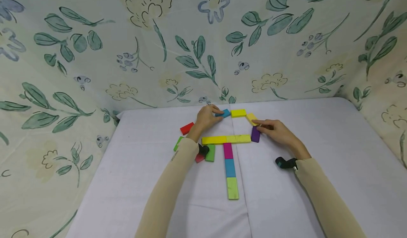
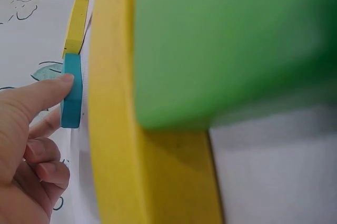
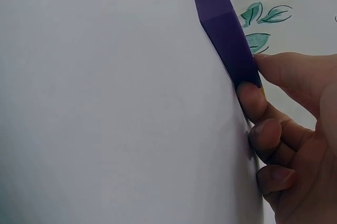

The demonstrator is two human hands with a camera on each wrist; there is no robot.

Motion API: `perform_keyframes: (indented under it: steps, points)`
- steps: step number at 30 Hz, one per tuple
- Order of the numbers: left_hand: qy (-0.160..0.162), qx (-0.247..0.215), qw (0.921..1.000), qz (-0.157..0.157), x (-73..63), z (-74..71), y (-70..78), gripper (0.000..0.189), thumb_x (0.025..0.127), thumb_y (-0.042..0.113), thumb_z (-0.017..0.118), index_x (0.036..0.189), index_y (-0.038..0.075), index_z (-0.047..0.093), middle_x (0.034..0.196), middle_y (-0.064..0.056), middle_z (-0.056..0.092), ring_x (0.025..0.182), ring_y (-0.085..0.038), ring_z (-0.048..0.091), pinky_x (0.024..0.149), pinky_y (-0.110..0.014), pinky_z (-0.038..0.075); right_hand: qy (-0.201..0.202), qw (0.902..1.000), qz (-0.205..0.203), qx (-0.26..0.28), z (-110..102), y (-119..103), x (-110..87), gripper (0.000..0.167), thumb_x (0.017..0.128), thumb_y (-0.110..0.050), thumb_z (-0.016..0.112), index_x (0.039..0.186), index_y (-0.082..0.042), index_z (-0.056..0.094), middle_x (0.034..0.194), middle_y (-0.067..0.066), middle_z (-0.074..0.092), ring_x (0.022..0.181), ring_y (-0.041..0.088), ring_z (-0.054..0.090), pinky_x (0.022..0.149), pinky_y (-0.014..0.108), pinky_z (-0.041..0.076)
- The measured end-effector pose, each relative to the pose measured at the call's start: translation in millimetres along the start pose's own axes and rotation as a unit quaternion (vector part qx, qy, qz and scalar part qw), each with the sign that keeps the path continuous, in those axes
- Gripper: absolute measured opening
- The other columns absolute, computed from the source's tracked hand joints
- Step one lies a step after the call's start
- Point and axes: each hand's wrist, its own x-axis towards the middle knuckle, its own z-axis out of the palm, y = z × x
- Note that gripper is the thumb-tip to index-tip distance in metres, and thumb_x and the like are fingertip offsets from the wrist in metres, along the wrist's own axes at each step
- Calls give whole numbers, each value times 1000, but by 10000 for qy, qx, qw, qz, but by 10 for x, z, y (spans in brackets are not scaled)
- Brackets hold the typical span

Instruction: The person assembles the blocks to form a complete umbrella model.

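A ring of coloured rectangular blocks lies on the white cloth. At its far side my left hand (image 1: pixel 206 118) pinches a blue block (image 1: pixel 226 113) between thumb and fingers; the left wrist view shows the thumb on the face of this block (image 2: pixel 72 97). Beside it lies a yellow block (image 1: pixel 238 113). My right hand (image 1: pixel 281 132) has thumb and index finger at the far end of a purple block (image 3: pixel 226 34). In the head view its index fingertip also reaches the lower end of a light yellow block (image 1: pixel 251 117).
Two yellow blocks (image 1: pixel 216 140) form a crossbar above a column of magenta (image 1: pixel 228 150), blue (image 1: pixel 230 168) and light green (image 1: pixel 232 188) blocks. A green block (image 1: pixel 210 153) hangs under the bar. A red block (image 1: pixel 187 128) lies left; my left forearm partly covers other blocks.
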Motion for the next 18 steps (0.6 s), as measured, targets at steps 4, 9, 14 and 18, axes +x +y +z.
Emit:
perform_keyframes:
  steps: [4,9,14,18]
  points:
    - [-13,-47,10000,4,1,-1,-6,26,94,25,78,120,23,79,129,0,68,124,-22,56,115,-40,43,23,10000,25,-20,7,12,5,44,106,-30,61,148,-21,58,137,12,66,106,24,49,85,28,43]
    - [-10,-99,9999,101,3,-12,-13,26,94,25,78,120,22,79,128,-1,69,125,-23,57,115,-40,43,51,9999,70,-58,14,15,8,44,106,-30,61,148,-22,58,135,12,66,105,24,49,85,30,42]
    - [-25,-90,9998,151,7,-15,-21,25,96,26,76,120,22,79,127,-1,69,125,-22,57,115,-40,43,41,9999,124,-23,12,6,8,44,106,-31,61,149,-22,58,135,12,65,106,24,49,85,30,43]
    - [-52,-139,9998,165,13,-10,-34,24,97,25,74,120,22,79,127,-1,69,124,-22,57,114,-40,44,36,9999,139,-2,12,8,5,44,106,-31,61,149,-22,58,136,12,65,106,24,49,86,31,43]
